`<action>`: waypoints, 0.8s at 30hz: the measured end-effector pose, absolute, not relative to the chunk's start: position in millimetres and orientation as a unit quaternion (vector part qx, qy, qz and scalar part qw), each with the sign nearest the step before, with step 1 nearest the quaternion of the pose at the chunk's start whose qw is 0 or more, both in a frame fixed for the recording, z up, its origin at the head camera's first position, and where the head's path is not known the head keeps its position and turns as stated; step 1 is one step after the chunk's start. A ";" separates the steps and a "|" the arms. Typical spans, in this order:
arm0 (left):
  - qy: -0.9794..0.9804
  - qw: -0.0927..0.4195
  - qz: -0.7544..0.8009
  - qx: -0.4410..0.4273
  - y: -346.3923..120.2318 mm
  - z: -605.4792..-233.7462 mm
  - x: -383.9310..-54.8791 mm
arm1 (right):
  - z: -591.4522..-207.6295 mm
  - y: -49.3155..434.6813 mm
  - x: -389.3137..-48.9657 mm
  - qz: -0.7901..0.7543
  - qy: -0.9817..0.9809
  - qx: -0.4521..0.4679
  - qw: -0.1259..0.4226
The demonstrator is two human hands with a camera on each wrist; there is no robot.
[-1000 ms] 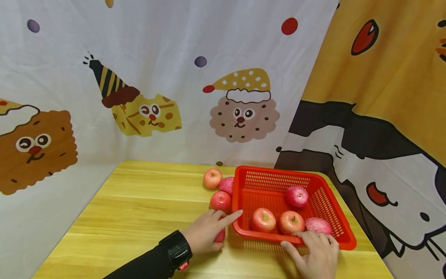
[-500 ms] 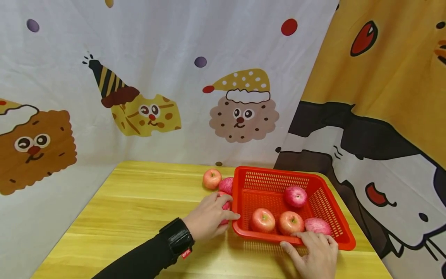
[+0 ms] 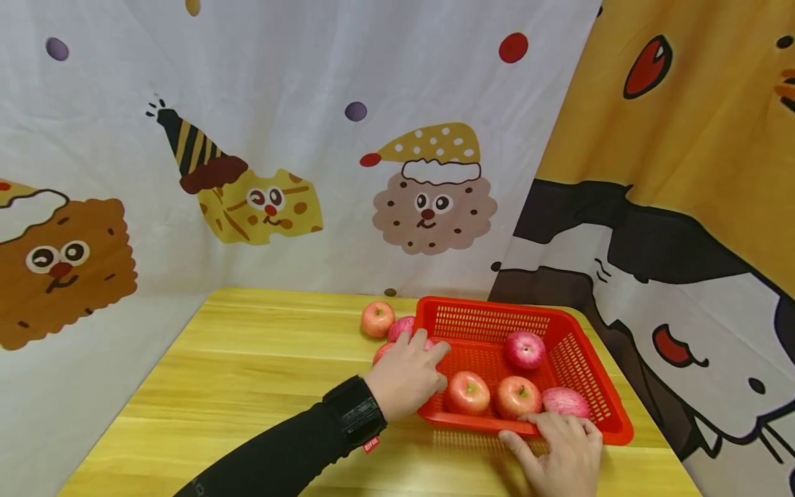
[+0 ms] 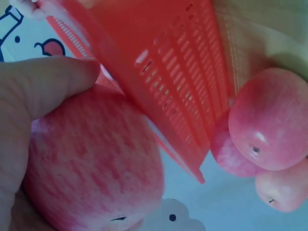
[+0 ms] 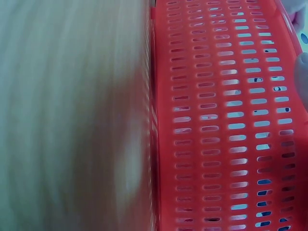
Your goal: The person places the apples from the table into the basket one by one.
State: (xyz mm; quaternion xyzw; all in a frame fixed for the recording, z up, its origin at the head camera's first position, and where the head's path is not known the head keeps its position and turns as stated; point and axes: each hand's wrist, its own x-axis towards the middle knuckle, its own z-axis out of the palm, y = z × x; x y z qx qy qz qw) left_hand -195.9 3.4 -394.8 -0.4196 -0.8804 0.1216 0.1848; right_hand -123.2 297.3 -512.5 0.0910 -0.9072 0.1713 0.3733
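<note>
My left hand (image 3: 406, 376) grips a red-streaked apple (image 4: 96, 159) above the left rim of the red plastic basket (image 3: 491, 319); in the head view the hand mostly hides that apple. Over the near rim, my right hand (image 3: 559, 449) has its fingers inside and its thumb outside, holding the basket. Several apples lie in the basket: a dark pink apple (image 3: 524, 350) toward the back, and a paler apple (image 3: 467, 393), a second pale apple (image 3: 518, 397) and a pink apple (image 3: 565, 402) along the near side.
Left of the basket, a pale apple (image 3: 377, 319), a pink apple (image 3: 401, 327) and a partly hidden red apple (image 3: 381, 352) lie on the wooden table (image 3: 248, 359). A printed cloth (image 3: 298, 269) hangs behind the table, and a yellow cartoon cloth (image 3: 695, 159) at the right.
My left hand has taken hold of an apple beside the basket, lifted it and moved right over the rim. My right hand stays on the near rim.
</note>
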 end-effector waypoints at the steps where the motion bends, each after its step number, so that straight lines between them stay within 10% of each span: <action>1: -0.878 0.194 0.124 -0.421 5.7 -395.5 -196.1 | -512.2 297.4 -123.3 0.170 -0.908 0.091 0.371; 13: -0.870 0.249 0.046 -0.423 21.5 -421.7 -206.4 | -513.9 297.9 -123.0 0.169 -0.910 0.087 0.369; 24: -0.904 0.118 -0.115 -0.394 28.6 -444.3 -211.6 | -513.1 297.7 -123.0 0.166 -0.909 0.090 0.371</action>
